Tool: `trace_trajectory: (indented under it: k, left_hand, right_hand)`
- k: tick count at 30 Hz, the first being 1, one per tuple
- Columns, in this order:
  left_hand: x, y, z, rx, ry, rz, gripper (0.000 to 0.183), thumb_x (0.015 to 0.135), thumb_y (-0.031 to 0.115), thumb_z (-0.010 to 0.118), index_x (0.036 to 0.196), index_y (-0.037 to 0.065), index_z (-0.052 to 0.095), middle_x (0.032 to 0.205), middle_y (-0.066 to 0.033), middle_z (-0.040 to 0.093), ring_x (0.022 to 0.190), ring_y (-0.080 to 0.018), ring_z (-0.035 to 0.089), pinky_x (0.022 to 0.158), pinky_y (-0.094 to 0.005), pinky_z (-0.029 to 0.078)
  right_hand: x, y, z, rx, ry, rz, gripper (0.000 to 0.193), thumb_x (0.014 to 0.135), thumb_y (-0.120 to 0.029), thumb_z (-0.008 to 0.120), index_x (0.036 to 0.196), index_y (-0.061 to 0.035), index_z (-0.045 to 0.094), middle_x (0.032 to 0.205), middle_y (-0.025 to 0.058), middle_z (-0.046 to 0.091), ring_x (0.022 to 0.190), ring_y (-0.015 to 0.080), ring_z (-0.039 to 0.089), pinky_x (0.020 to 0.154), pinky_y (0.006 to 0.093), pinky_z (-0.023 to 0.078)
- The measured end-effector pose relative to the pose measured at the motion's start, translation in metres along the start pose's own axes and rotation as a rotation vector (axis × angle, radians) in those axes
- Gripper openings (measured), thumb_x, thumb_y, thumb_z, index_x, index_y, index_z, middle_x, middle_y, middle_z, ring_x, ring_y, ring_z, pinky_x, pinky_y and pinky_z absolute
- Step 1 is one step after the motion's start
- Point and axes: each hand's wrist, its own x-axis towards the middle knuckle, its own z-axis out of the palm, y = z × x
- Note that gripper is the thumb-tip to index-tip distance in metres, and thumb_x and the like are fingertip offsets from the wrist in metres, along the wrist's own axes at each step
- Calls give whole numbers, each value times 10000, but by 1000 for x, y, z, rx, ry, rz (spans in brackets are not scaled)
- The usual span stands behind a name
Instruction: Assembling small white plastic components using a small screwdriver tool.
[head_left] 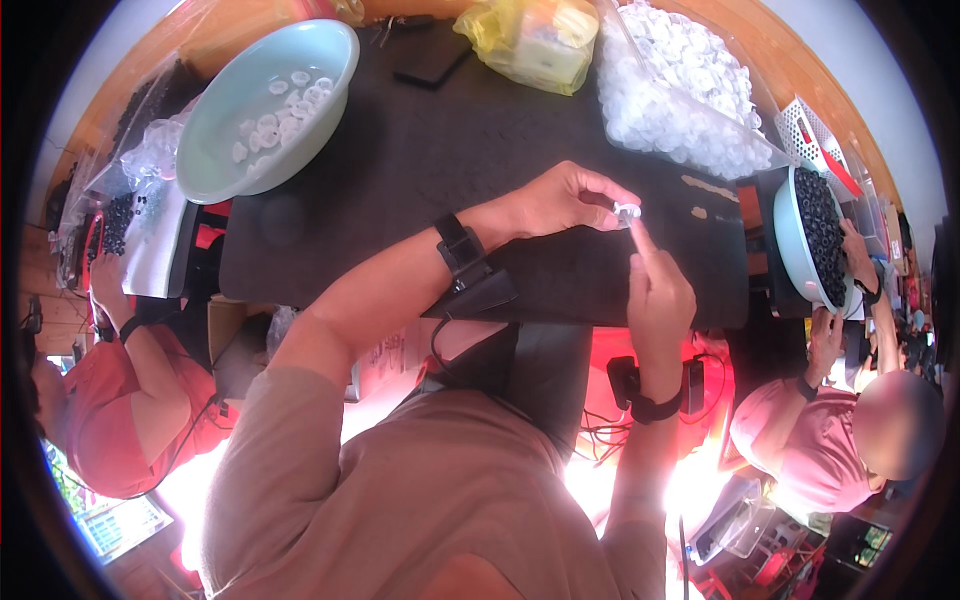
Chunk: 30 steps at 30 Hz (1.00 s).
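Observation:
My left hand [572, 200] reaches over the dark table and pinches a small white, partly clear plastic piece [627, 212] between thumb and fingertips. From below, my right hand [662, 290] meets it: the index finger is stretched up with its tip at the piece. The other right fingers are curled in, and whether they hold anything is hidden. At the upper left, a pale blue basin [215, 150] holds several similar white round pieces [268, 130]. Beyond my hands, a clear plastic bag [690, 148] is heaped with many more.
A yellow plastic bag [530, 45] and a flat black object [432, 66] lie at the far edge of the dark table [430, 160]. On the right, a person's hands [856, 255] are at a basin [795, 255] of black parts. Another person [150, 400] works on the left.

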Motion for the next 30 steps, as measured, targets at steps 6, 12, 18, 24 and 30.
trace_trajectory:
  k: [6,12,18,24,30]
  left_hand:
    - [2,4,0,-24,33,22,359,900,-42,666,1255,14,654,1109,-61,705,997,-112,646,933,-269,513]
    - [2,3,-1,-4,43,31,357,897,-48,668,1247,17,659,1122,-63,701,1011,-115,646,938,-271,514]
    - [2,-1,-1,43,55,48,346,888,-50,679,1227,14,669,1105,-59,708,981,-106,652,902,-265,528]
    - [2,1,2,237,90,-6,336,874,-69,677,1203,2,678,1061,-61,720,941,-98,660,867,-252,535]
    - [2,-1,2,98,100,44,344,869,-62,686,1208,-2,668,1092,-68,708,984,-114,656,892,-273,532]
  right_hand:
    - [-6,-2,4,41,40,39,408,949,-102,575,1344,-195,620,779,68,584,633,255,601,579,377,488]
    - [-5,-5,10,6,36,28,428,946,-97,575,1360,-201,604,779,66,581,631,258,599,578,382,491]
    - [-2,-14,10,-124,15,32,440,920,-85,575,1345,-193,614,778,69,576,623,261,619,552,386,504]
    - [1,-19,11,-382,-76,-12,457,888,-87,573,1331,-189,625,733,69,540,592,263,619,512,390,510]
    - [3,3,18,158,49,-49,405,931,-78,563,1329,-119,623,781,87,600,609,235,599,573,357,489]
